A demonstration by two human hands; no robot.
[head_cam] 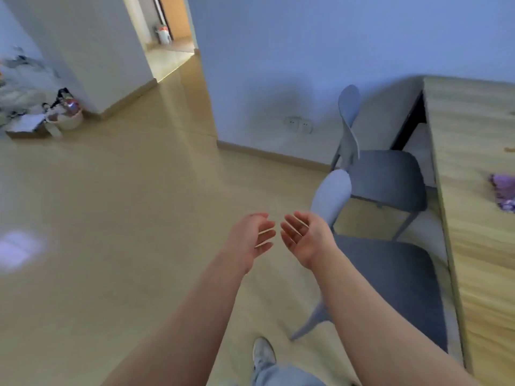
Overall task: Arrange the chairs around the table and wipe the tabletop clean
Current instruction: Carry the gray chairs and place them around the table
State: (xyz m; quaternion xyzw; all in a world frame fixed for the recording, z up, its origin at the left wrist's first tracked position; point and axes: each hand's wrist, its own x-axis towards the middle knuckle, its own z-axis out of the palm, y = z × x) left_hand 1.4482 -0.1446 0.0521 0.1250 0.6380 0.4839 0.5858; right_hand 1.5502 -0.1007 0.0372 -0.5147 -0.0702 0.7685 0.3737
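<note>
Both of the person's arms reach forward over the floor [111, 218]. The left hand [252, 238] and the right hand [305, 238] are held close together, palms turned toward each other, with the fingers loosely spread and nothing in either hand. The fingertips of the two hands are near each other but do not meet. Just to the right of the right hand stands the near chair [390, 288], with a dark grey seat and a pale backrest. The right wrist crosses in front of that backrest, and it cannot be told whether it touches it. Beyond it is the far chair [387, 176], of the same kind, with its seat facing the table [473, 260]. The table has a light wood top and runs along the right edge of the view. Both chairs sit along its left side, with the seats just beside the edge. A crumpled purple cloth [504, 195] lies on the tabletop near the right border, level with the far chair. The view is blurred, so small things on the table cannot be made out. Low on the far wall [306, 51] is a pair of sockets [298, 124]. At far left some clutter [55, 118] lies on the floor, and a doorway [170, 37] opens at the top. One pale shoe [263, 352] shows at the bottom.
</note>
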